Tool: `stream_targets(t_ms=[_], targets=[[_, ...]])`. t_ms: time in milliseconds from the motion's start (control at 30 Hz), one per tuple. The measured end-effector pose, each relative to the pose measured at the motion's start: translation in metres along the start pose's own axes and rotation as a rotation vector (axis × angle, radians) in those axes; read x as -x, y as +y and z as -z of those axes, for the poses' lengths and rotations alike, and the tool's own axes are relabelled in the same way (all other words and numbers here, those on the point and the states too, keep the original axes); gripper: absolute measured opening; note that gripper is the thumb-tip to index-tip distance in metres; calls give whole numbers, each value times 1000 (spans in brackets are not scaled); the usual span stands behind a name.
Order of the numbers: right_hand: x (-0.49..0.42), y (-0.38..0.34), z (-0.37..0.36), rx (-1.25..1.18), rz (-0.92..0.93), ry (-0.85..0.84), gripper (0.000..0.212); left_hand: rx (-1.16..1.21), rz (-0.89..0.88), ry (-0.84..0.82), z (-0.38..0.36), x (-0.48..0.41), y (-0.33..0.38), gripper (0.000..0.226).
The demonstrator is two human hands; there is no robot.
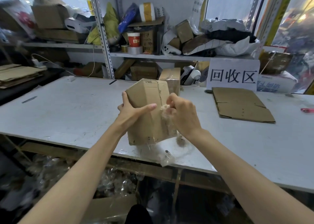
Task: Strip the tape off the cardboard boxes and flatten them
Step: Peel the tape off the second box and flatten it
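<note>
Over the near edge of the table (51,113) we hold one cardboard box (147,94), its inside hidden. Left hand (130,111) grips its left side; right hand (183,115) pinches crumpled clear tape (164,109) at the seam. Flattened box (241,104) lies far right.

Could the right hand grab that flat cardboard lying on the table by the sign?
Probably yes, once it lets go. The right hand is pinching tape on the box now. Only bare table lies between it and the flat cardboard, so nothing seems to block the way.
</note>
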State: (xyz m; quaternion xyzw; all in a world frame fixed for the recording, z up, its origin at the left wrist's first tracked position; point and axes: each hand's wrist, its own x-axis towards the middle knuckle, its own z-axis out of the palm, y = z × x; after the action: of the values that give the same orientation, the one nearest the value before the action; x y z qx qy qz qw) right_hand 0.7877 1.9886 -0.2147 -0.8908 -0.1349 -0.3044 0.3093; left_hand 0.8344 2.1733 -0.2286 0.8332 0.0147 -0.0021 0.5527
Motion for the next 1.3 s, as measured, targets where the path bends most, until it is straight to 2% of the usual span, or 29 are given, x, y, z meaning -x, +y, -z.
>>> stream_targets(t_ms=[67,100,167,200,267,333,433,533,633,667,733,833,867,900,967,1033,1067,1167,1233,1300], targets=[[0,4,-1,-161,-42,-84,12,2,6,16,2,2,-8,147],[0,5,-1,-210,-48,-153,23,13,11,24,3,2,-11,145],[0,10,-4,-153,-65,-217,48,14,-8,13,2,4,-12,139],[-1,11,-6,-118,-95,-189,50,4,-23,5,0,4,-10,137],[-5,13,-4,-106,-116,-109,33,-14,-35,5,-4,5,-6,135],[-9,17,3,-149,-103,-144,10,-16,-28,38,-5,5,-5,135],[-14,20,23,-241,-139,-405,14,42,3,81,-5,5,-5,138],[-19,16,36,-287,-221,-645,5,37,-9,78,-10,3,-2,138],[-21,13,35,-238,-289,-760,9,23,-1,73,-12,3,1,138],[-19,15,32,-211,-318,-716,8,12,0,56,-11,3,1,138],[-13,19,24,-138,-316,-516,4,8,10,25,-10,3,1,140],[-8,24,13,-155,-281,-263,49,24,23,-23,-6,5,0,140],[-8,25,12,-171,-283,-193,55,20,24,-33,-6,6,-1,140],[-10,26,11,-177,-292,-127,50,11,21,-37,-6,7,-2,139],[-10,28,7,-116,-314,-30,26,-20,14,-33,-10,9,-4,137],[-7,28,4,-9,-335,-2,8,-60,13,-15,-15,11,-5,137],[-5,29,3,-1,-341,-24,8,-71,10,-1,-17,12,-5,137],[1,26,2,-205,-352,-128,29,-31,4,43,-21,14,-5,136],[4,24,2,-249,-361,-93,41,-26,-11,52,-22,16,-5,135],[5,27,2,-267,-431,-1,38,-61,-26,45,-26,18,-5,134]])
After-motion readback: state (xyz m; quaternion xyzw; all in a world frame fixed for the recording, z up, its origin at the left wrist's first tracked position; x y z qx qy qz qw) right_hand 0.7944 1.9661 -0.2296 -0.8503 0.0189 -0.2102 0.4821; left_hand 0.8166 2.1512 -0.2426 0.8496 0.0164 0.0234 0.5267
